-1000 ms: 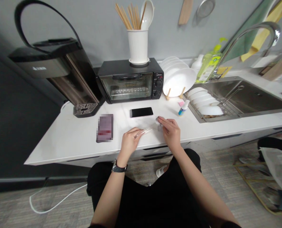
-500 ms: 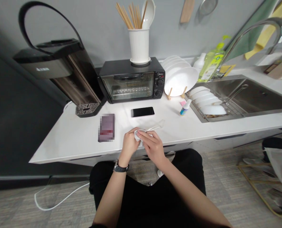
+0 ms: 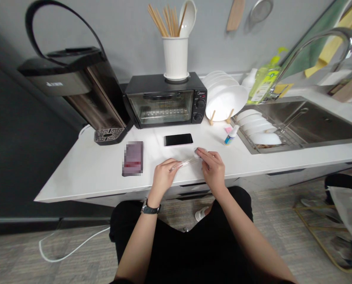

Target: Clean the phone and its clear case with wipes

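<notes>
A clear, thin item (image 3: 186,162), maybe a phone case, spans the gap between my hands over the counter's front part. My left hand (image 3: 164,175) pinches its left end. The fingers of my right hand (image 3: 213,167) are closed on a small white cloth or tissue (image 3: 197,154) at the item's right end. Just beyond lies a phone (image 3: 178,139), dark screen up. A purple, pixelated item (image 3: 133,158) rests to the left, and a small spray bottle (image 3: 231,135) stands to the right beside a pink piece (image 3: 228,129).
Behind the phone is a black toaster oven (image 3: 164,106) bearing a white utensil holder (image 3: 176,58). A tall drink dispenser (image 3: 87,90) stands back left. White plates (image 3: 226,98) and a sink (image 3: 312,122) with bowls and a green soap bottle (image 3: 263,85) are on the right.
My right hand has moved right, away from my left hand, with the white cloth. The clear item's left end now shows in my left hand, and more of it is exposed.
</notes>
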The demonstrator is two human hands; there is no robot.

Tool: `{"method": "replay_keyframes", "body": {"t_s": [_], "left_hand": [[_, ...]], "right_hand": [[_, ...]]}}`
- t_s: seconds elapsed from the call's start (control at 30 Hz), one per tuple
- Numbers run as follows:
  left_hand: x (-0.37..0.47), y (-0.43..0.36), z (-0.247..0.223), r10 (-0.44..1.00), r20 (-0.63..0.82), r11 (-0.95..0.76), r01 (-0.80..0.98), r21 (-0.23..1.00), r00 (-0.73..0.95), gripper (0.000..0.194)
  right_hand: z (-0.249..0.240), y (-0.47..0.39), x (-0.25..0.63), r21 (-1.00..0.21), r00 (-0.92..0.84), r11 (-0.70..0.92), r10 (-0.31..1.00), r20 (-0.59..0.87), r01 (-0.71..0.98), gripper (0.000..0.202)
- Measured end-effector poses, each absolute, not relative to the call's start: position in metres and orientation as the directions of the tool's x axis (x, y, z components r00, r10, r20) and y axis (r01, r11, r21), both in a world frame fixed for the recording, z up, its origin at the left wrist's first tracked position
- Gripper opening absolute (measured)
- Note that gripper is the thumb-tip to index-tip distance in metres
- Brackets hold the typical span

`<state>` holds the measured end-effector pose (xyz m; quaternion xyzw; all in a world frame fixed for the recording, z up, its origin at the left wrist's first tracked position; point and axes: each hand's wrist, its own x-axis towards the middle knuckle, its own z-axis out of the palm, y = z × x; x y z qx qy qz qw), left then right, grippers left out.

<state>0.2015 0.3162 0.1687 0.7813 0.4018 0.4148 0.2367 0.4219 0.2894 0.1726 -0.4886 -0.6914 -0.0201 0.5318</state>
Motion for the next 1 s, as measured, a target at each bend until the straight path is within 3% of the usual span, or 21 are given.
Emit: {"method": "replay_keyframes", "body": {"t_s": [0.2,0.37,0.5,0.8,1.0], "left_hand": [[0.200,0.316,0.168,0.829,0.457,-0.559,0.492,0.668,0.321,0.022],[0.198,0.314,0.170,0.847,0.440,-0.532,0.473,0.702,0.298,0.031],[0.198,0.315,0.169,0.824,0.454,-0.566,0.457,0.686,0.338,0.022],[0.201,0.317,0.167,0.823,0.456,-0.566,0.434,0.700,0.339,0.019],[0.202,0.316,0.169,0.822,0.455,-0.568,0.437,0.697,0.343,0.018]], "right_hand": [[0.170,0.270,0.366,-0.461,-0.094,0.648,0.634,0.767,0.607,0.056],[0.168,0.260,0.342,-0.489,-0.149,0.654,0.673,0.725,0.578,0.057],[0.165,0.263,0.361,-0.475,-0.173,0.670,0.663,0.728,0.570,0.060],[0.173,0.290,0.433,-0.477,0.016,0.513,0.669,0.743,0.714,0.052],[0.172,0.282,0.406,-0.502,0.049,0.520,0.660,0.750,0.691,0.054]]}}
